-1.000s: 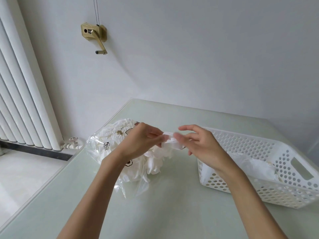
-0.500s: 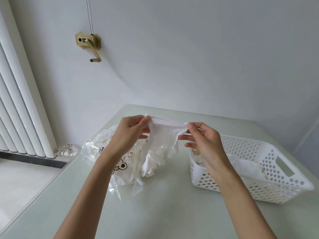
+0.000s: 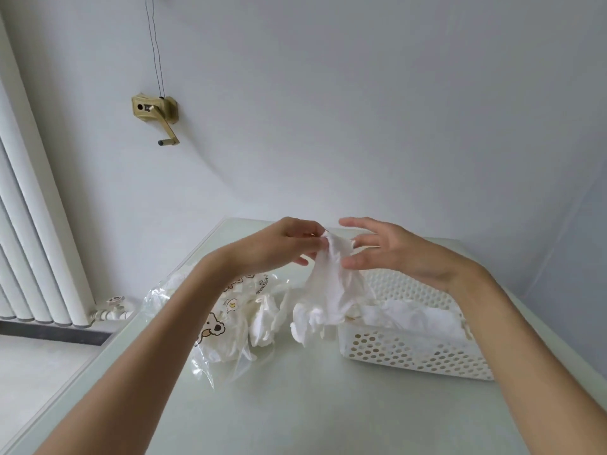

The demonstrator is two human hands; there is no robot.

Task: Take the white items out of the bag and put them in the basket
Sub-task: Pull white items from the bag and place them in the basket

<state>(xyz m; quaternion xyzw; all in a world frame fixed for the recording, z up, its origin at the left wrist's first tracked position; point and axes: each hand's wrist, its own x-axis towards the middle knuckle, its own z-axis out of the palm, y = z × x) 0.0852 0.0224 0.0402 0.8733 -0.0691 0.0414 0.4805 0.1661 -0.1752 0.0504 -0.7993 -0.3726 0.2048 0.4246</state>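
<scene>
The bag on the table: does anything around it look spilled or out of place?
Yes. A few white items lie loose on the table at the mouth of the bag, short of the basket.

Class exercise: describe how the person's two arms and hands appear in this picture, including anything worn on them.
Both forearms are bare right to the frame's bottom edge, with no sleeves visible. The left hand and right hand wear no gloves; no rings, watch or bracelet show.

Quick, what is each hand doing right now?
Left hand: pinches the top of the white cloth, which hangs down.
Right hand: open, straight fingers touching the cloth.
</scene>
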